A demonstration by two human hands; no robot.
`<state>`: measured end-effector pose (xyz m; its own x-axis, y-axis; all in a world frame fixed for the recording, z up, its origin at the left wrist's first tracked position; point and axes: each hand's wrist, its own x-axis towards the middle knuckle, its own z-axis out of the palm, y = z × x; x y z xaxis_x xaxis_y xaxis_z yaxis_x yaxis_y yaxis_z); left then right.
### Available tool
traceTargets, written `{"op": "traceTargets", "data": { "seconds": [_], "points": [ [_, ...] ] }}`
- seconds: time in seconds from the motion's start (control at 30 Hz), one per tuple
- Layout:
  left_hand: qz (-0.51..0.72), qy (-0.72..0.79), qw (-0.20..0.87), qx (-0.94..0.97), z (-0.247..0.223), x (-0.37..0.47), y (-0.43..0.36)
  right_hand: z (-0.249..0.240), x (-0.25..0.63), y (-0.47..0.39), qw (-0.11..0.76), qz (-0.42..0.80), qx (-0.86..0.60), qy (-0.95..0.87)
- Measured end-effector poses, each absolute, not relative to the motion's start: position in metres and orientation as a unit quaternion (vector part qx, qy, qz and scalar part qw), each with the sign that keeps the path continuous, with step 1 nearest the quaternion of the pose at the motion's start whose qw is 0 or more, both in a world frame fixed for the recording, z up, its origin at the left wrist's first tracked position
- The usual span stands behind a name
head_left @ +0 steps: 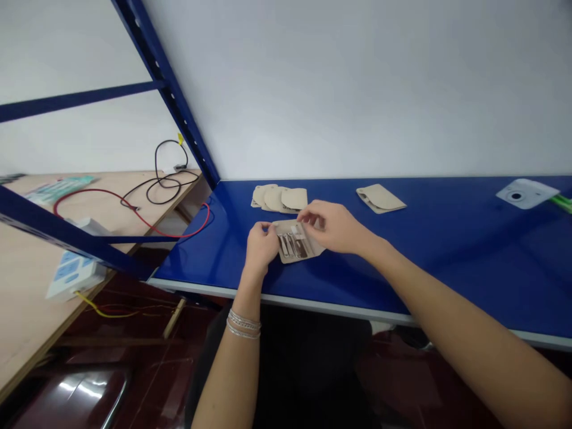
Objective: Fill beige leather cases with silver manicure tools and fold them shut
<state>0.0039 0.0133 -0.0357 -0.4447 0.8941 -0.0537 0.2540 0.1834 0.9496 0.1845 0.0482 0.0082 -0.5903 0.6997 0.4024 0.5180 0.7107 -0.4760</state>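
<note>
An opened beige case [292, 257] lies on the blue shelf [429, 262], with several small metal tools [291, 245] showing inside. My left hand [261, 246] grips the case's left edge between thumb and fingers. At the case's upper right, my right hand [333, 226] has its fingers curled in close to the inside; what its fingertips hold, if anything, is too small to make out. Just behind the opened case is an overlapping row of closed beige cases [273, 197]. Another beige case [381, 198] rests apart from them, to the right.
A white device [526, 194] with a green item [561, 203] is at the far right. Blue rack posts [172, 95] stand at left. Beyond them, a wooden table [27, 250] bears a power strip [75, 273], a black cable [156, 179] and a red cable [134, 211].
</note>
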Motion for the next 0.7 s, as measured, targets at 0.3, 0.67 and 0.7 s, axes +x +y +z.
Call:
{"op": "traceTargets", "data": {
  "seconds": [0.3,0.67,0.7],
  "points": [
    [0.498,0.634,0.437,0.399,-0.033,0.009,0.013,-0.003,0.181,0.048,0.229,0.247,-0.324,-0.884],
    [0.526,0.545,0.517,0.399,-0.019,0.016,-0.001,-0.011,0.192,0.071,0.252,0.331,-0.376,-0.828],
    [0.523,0.548,0.509,0.408,-0.02,0.016,0.0,-0.013,0.192,0.072,0.253,0.335,-0.379,-0.825]
  ]
}}
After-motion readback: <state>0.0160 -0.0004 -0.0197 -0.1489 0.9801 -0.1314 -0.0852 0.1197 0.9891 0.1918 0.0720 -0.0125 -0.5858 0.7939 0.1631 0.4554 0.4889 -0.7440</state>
